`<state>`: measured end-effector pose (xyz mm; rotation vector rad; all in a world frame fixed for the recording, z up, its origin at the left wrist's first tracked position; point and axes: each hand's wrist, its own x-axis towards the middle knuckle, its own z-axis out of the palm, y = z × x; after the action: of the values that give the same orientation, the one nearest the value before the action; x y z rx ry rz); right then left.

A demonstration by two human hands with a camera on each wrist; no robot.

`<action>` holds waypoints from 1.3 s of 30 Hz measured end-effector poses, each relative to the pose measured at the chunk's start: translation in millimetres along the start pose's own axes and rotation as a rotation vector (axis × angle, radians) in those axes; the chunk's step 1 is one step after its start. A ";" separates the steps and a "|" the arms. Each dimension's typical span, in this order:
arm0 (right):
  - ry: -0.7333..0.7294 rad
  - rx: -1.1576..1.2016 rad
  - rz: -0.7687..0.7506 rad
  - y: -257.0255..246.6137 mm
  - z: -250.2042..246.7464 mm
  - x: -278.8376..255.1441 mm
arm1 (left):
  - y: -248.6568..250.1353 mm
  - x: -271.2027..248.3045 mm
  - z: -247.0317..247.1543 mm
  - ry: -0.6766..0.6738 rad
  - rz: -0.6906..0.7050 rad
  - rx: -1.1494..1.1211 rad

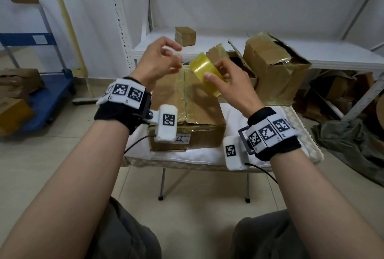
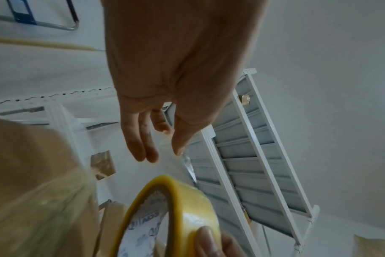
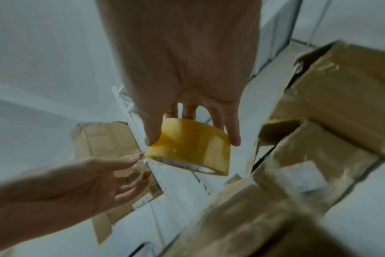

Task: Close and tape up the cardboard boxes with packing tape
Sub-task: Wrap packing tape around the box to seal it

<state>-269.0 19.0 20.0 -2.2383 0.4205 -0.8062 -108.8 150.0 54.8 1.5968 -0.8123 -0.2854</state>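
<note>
My right hand (image 1: 216, 71) grips a yellow roll of packing tape (image 1: 200, 67) above the far end of a closed cardboard box (image 1: 197, 109). From the right wrist the thumb and fingers of that hand (image 3: 192, 139) clamp the roll (image 3: 187, 149) across its width. My left hand (image 1: 177, 55) is just left of the roll, and its thumb and forefinger pinch the clear free end of the tape. From the left wrist that hand (image 2: 165, 147) holds the clear strip above the roll (image 2: 187, 208). The box's top flaps lie flat with glossy tape along the seam.
The box sits on a small folding table with a white cover (image 1: 207, 154). Behind it a white shelf (image 1: 228, 38) carries a small taped box (image 1: 185, 36) and torn, open boxes (image 1: 274, 67). A blue cart (image 1: 52, 92) and more boxes (image 1: 14, 113) stand on the left.
</note>
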 end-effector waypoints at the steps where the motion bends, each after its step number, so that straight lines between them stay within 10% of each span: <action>1: 0.021 0.067 0.032 -3.5 3.6 1.9 | 5.1 7.0 -1.2 0.013 0.033 0.041; 17: -0.117 0.453 0.454 -36.3 39.6 12.0 | 14.8 109.5 -7.0 -0.334 0.037 0.644; 24: -0.334 0.434 0.373 -19.1 40.3 16.5 | -4.6 130.0 -7.9 -0.363 -0.012 0.679; 39: -0.177 0.806 0.418 1.2 60.3 22.8 | -60.9 168.8 -2.2 -0.485 -0.108 0.738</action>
<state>-212.4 37.6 -4.5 -1.3887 0.3715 -0.4338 34.6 43.0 42.3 2.3109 -1.3031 -0.5006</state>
